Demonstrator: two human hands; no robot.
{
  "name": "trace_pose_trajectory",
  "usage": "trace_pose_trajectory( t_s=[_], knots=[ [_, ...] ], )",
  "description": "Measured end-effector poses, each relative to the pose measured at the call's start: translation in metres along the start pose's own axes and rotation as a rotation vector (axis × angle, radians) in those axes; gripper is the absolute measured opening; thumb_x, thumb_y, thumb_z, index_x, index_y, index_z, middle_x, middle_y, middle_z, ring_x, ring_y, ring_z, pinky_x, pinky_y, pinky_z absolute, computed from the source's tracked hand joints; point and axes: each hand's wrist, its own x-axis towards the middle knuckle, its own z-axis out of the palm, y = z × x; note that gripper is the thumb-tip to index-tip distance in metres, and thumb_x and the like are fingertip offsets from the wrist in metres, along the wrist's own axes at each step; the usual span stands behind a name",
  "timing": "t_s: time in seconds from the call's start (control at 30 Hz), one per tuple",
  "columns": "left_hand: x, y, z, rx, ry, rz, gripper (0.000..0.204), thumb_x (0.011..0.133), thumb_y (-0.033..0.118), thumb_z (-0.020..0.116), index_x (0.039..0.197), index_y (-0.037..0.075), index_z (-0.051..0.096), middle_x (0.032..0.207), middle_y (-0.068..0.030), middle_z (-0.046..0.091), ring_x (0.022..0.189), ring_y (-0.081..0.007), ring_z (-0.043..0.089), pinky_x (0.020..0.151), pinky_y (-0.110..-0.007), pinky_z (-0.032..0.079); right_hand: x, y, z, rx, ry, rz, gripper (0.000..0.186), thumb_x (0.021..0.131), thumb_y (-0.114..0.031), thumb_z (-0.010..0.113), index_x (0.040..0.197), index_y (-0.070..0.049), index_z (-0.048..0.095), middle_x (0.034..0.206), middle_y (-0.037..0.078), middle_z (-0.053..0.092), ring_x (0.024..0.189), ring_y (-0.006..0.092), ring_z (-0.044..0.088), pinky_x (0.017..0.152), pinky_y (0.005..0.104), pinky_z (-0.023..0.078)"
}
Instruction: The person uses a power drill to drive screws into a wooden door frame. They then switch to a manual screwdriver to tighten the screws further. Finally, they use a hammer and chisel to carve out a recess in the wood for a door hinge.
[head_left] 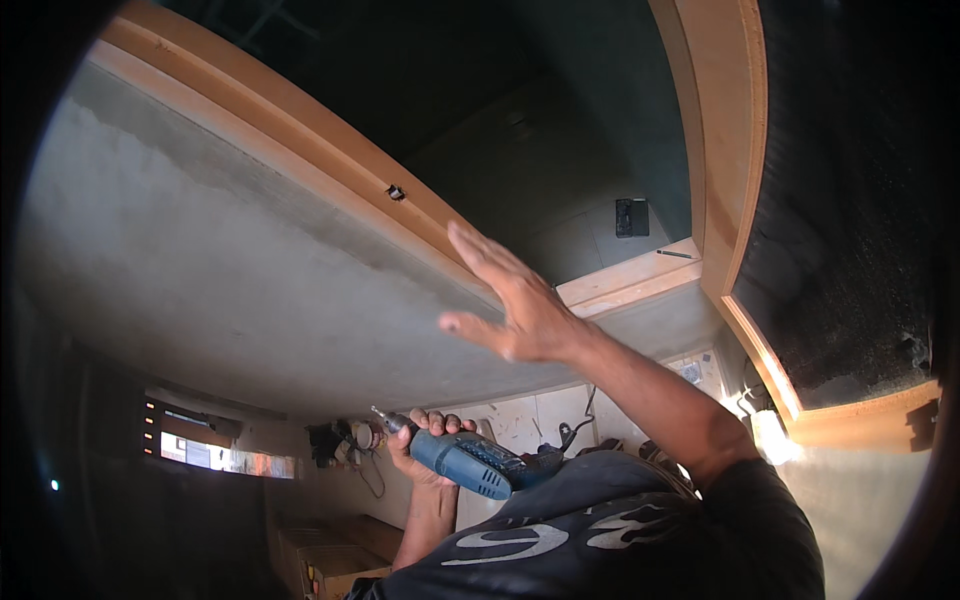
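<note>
Plainly, the only bold print in view is on the dark T-shirt (650, 500), whose chest carries large, pale, curving characters, partly lost in the folds of the cloth. Any marking on the blue power drill (462, 464) is too small to make out. The drill is at the lower middle, just in front of the shirt, held in the left hand (404, 458). That hand's fingers are curled over the front of the housing and closed firmly round it. The casing is smooth plastic with a row of dark vent slots towards the rear; a metal chuck (397, 424) with a slim bit points up and left.

The right hand (525, 315) is raised and empty, thumb spread away from the long, nearly straight fingers. Its fingertips overlap the edge of the wooden door frame (300, 125); whether they touch it cannot be told. The frame is orange-brown, with a small, rough-edged hole (395, 192) cut in it.

Beside it stretches a grey wall (220, 230), matt and patchy like cement. At right stands a black, grainy panel (850, 220) edged in wood. Through the opening, a dark rectangular case (631, 218) lies on the tiled floor (570, 245).
</note>
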Motion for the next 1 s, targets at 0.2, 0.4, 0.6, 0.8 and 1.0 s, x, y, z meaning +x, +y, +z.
trace_pose_trajectory(
  t_s=[0.2,0.4,0.6,0.8,1.0],
  knots=[
    [-0.018,0.003,-0.002,0.038,0.051,0.145,0.026,0.088,0.038,0.063,0.091,0.012,0.066,0.080,-0.0040,0.071,0.087,-0.0268,0.072,0.097,-0.055,0.053,0.130,0.032,0.063,-0.015,0.215,0.170,0.115,0.095,-0.069,0.057,0.162,0.011,0.010,0.167,0.035,0.013,0.159,0.0459,0.008,0.129,0.0563,0.014],
    [-0.027,0.004,-0.044,-0.037,-0.054,0.191,0.027,0.092,0.038,0.063,0.098,0.012,0.066,0.088,-0.0040,0.071,0.097,-0.0251,0.069,0.104,-0.053,0.049,0.114,0.067,0.099,-0.082,0.306,0.131,0.108,0.096,-0.062,0.061,0.163,0.007,0.011,0.168,0.033,0.013,0.159,0.0454,0.011,0.129,0.0574,0.013],
    [-0.018,0.005,-0.061,-0.064,-0.125,0.196,0.028,0.093,0.037,0.063,0.100,0.010,0.065,0.088,-0.0052,0.069,0.097,-0.0255,0.067,0.104,-0.053,0.049,0.074,0.083,0.021,0.192,0.057,0.133,0.080,0.095,-0.049,0.073,0.154,-0.001,0.048,0.158,0.023,0.047,0.146,0.0329,0.047,0.121,0.0423,0.037],
    [-0.010,0.005,-0.081,-0.083,-0.213,0.244,0.029,0.095,0.038,0.064,0.099,0.009,0.064,0.085,-0.0062,0.067,0.093,-0.0257,0.066,0.101,-0.055,0.049,-0.065,0.156,-0.025,0.185,0.131,0.786,0.042,0.102,-0.026,0.067,0.134,0.000,0.065,0.121,0.014,0.074,0.102,0.0185,0.073,0.089,0.0312,0.057],
    [-0.004,-0.002,-0.089,-0.243,-0.215,0.223,0.030,0.096,0.040,0.064,0.101,0.011,0.066,0.087,-0.0045,0.069,0.095,-0.0240,0.066,0.104,-0.049,0.046,-0.225,0.141,0.069,0.235,-0.480,0.590,0.073,0.082,0.002,0.064,0.153,-0.009,0.052,0.147,0.016,0.061,0.130,0.0237,0.060,0.105,0.0336,0.050]
  ],
)
